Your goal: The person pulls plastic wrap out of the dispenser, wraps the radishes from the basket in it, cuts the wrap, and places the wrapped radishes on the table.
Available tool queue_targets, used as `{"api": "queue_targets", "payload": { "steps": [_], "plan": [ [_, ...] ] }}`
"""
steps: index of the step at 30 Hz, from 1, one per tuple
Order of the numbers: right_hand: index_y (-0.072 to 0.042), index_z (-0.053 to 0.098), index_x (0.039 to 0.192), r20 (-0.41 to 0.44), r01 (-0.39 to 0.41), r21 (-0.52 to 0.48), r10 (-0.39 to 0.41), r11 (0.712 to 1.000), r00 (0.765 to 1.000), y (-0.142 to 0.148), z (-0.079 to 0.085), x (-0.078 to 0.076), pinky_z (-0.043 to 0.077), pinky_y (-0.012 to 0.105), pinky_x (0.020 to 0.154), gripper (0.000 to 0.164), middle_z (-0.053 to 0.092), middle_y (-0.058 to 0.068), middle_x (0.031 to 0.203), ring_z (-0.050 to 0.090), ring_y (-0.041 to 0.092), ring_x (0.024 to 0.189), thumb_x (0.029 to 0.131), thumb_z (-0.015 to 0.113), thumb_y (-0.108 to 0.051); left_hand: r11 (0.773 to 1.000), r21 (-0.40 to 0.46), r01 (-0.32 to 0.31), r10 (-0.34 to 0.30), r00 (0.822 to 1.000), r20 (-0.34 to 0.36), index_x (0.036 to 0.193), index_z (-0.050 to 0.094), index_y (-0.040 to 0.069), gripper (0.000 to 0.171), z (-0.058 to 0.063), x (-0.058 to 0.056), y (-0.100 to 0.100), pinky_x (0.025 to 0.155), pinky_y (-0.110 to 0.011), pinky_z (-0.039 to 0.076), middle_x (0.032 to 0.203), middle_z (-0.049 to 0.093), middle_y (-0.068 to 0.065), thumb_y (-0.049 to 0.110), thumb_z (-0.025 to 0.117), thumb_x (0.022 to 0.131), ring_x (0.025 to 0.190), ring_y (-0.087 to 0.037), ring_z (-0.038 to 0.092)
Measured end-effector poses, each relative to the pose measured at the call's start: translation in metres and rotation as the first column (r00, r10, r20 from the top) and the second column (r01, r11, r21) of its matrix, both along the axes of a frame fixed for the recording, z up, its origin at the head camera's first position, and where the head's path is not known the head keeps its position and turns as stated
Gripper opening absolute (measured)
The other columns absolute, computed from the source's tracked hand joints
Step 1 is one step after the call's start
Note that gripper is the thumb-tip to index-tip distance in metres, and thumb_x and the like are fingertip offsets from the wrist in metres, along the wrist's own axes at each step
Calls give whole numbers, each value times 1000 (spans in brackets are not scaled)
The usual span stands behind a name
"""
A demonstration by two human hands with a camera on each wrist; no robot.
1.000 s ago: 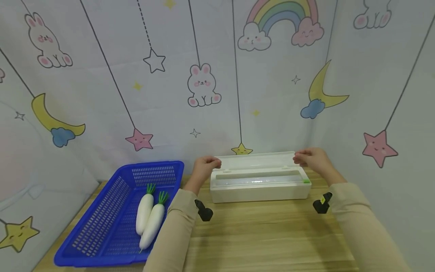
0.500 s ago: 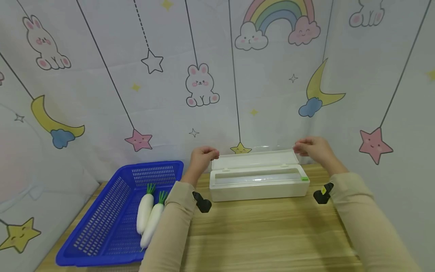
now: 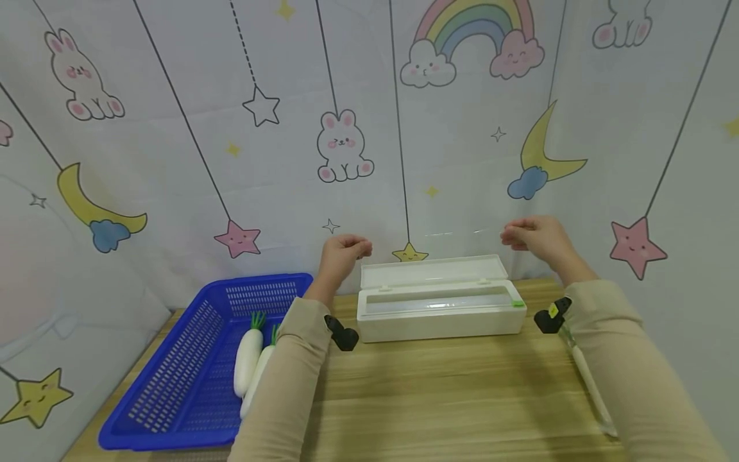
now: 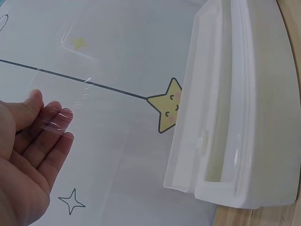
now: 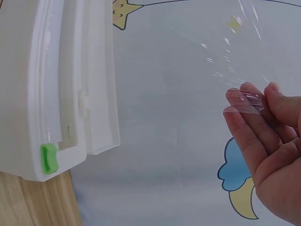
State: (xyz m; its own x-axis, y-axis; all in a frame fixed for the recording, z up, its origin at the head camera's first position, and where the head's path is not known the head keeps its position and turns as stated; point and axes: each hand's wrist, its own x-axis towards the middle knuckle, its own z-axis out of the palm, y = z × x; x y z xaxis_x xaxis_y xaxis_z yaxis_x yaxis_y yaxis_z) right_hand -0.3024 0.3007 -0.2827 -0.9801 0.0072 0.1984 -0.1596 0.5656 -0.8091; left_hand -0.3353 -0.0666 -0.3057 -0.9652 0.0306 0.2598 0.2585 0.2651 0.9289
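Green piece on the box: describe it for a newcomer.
On the wooden table, find the long white box, lid open. Near the right end of its front top edge sits a small green piece, its colour unlike the white around it.

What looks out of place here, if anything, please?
Nothing looks spilled or damaged. One mild oddity: a long white thing lies on the table, partly hidden by the right sleeve, outside the basket that holds the radishes.

At lower left, your left hand [image 4: 30, 160] pinches clear film [image 4: 81, 90] whose glints reach the upper left. Down the right side you have a white box [image 4: 275, 94], lid [image 4: 194, 103] open and partly covering a printed yellow star [image 4: 163, 106].
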Motion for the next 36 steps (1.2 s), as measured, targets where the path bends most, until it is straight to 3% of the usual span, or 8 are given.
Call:
{"api": "queue_targets", "payload": {
  "steps": [12,24,36],
  "plan": [
    [9,56,122,-40,26,14,-25,1000,999,-4,23,0,54,18,75,38,67,19,113,61,-6,79,101,51,-23,999,28,-23,24,998,-54,95,71,-4,17,21,2,0,82,-31,53,88,71,-14,11,66,91,77,-12,65],
    [6,57,122,-85,42,38,-38,998,996,-6,47,6,54,20,77,39,67,18,114,60,-8,76,101,51,-27,998,57,-35,40,995,-88,97,71,-4,18,43,6,1,81,-31,53,88,71,-12,12,63,93,77,-11,64],
    [7,57,123,-102,26,-9,-27,1000,994,-5,69,14,53,16,74,40,71,-5,96,64,-7,77,99,54,-26,997,77,-20,32,988,-154,94,70,-6,17,63,12,1,78,-29,53,84,70,-9,10,64,92,73,-9,64]
  ]
}}
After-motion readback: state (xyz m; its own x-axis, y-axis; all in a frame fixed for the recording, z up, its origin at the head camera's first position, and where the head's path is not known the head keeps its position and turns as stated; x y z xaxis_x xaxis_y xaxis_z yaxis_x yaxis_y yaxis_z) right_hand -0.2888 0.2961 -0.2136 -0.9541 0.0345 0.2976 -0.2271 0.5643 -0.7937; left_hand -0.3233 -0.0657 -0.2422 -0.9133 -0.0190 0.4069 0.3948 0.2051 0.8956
